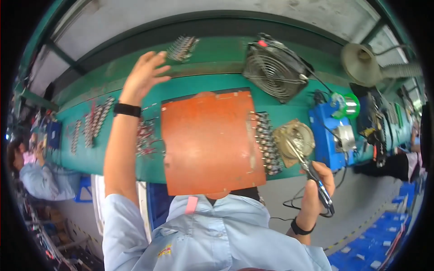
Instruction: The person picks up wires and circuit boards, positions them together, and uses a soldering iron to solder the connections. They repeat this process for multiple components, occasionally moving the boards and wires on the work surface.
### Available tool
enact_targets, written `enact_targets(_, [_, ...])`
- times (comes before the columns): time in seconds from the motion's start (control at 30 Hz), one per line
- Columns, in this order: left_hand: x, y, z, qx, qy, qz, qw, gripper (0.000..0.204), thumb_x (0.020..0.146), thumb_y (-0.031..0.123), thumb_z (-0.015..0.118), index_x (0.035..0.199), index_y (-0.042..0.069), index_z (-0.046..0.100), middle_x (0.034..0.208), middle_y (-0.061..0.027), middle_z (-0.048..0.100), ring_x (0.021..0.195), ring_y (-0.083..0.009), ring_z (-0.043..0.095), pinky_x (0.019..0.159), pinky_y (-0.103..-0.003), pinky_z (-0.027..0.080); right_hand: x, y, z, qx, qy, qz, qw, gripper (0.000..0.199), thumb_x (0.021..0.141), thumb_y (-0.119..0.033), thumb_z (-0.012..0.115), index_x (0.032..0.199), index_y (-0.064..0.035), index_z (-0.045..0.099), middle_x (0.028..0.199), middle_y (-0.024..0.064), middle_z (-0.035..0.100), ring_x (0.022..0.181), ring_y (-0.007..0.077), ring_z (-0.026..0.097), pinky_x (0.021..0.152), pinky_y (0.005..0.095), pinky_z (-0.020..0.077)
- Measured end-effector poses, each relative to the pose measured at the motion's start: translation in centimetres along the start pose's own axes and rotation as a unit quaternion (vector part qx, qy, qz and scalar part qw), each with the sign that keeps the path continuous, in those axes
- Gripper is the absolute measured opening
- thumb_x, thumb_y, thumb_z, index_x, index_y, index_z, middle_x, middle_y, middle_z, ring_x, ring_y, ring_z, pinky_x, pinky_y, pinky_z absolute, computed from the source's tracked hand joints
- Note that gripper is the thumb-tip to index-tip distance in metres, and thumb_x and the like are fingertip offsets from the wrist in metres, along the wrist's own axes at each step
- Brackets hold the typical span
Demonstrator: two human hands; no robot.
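Right hand [318, 180] is wrapped shut around a soldering iron [312, 169], tip resting on or just over the round brass-coloured tip cleaner [294, 139] near the bench's front edge. Left hand [143, 74] is up and empty, fingers loosely spread, reaching toward a cluster of small metal-tipped parts [182, 47] on the raised back ledge; not touching it as far as I can tell. Orange mat [210, 140] sits mid-bench and overhangs the front edge toward the person. A row of small connectors [266, 144] lies along its right side, between mat and cleaner. Risks, my read: the iron is held out of the line of sight while attention goes to the far left reach, so the tip could drift off the cleaner into the connector row or the mat's edge. Its cord [298, 198] hangs slack below the bench edge and could snag on the forearm. The overhanging mat could slide if bumped. Room: left front part of the green bench [90, 158] is partly free, with more rows of wired parts [92, 122] toward the left end. Right end is crowded by a blue unit [327, 135], a fan [273, 67] and a solder spool [348, 106], so little room to swing the iron that way.
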State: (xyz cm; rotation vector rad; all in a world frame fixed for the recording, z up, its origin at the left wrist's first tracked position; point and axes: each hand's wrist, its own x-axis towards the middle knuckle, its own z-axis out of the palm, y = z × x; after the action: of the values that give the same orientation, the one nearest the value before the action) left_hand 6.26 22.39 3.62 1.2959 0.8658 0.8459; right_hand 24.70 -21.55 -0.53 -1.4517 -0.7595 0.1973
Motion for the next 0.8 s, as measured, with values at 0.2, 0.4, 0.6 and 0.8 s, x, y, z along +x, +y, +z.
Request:
enact_targets(0.2, [-8.2,4.7,0.1,0.088,-0.058,0.077,0.991,0.054,0.09,0.027,0.067,0.133,0.002,0.045,0.125,-0.0124,0.053,0.111,-0.0209,0.056,0.09,-0.035,0.05,-0.8,1.2,-1.1,-0.023,0.025,-0.007,0.999,0.055,0.082,-0.037,0.071,0.112,0.0069,0.058,0.106,0.015,0.058,0.091,0.0212,0.058,0.081,0.0332,0.0471])
enact_targets(0.4, [-15.1,8.1,-10.4,0.177,0.123,0.242,0.946,0.028,0.092,0.021,0.065,0.113,0.002,0.062,0.101,-0.0015,0.065,0.093,-0.0084,0.06,0.082,-0.025,0.049,-0.4,1.8,-1.1,0.003,-0.045,-0.038,0.998,0.048,0.089,-0.03,0.062,0.119,0.0067,0.055,0.107,0.0127,0.058,0.094,0.0189,0.057,0.086,0.0321,0.0444])
enact_targets(0.6, [-19.1,2.3,-26.7,0.33,0.327,0.181,0.867,0.022,0.09,0.019,0.065,0.099,0.0,0.066,0.084,-0.0018,0.068,0.078,-0.0096,0.062,0.072,-0.025,0.048,-0.4,1.8,1.3,-0.007,-0.041,-0.042,0.998,0.049,0.088,-0.033,0.064,0.117,0.0063,0.055,0.109,0.0133,0.057,0.093,0.0197,0.058,0.083,0.0328,0.046])
enact_targets(0.8, [-23.2,-7.0,-34.2,0.396,0.473,0.066,0.784,0.02,0.083,0.018,0.067,0.083,-0.001,0.067,0.072,-0.0109,0.066,0.069,-0.0167,0.064,0.065,-0.031,0.049,0.0,-3.0,4.7,-0.046,-0.138,-0.046,0.988,0.042,0.096,-0.023,0.057,0.126,0.0048,0.049,0.128,0.0177,0.05,0.109,0.0232,0.053,0.096,0.0341,0.0415])
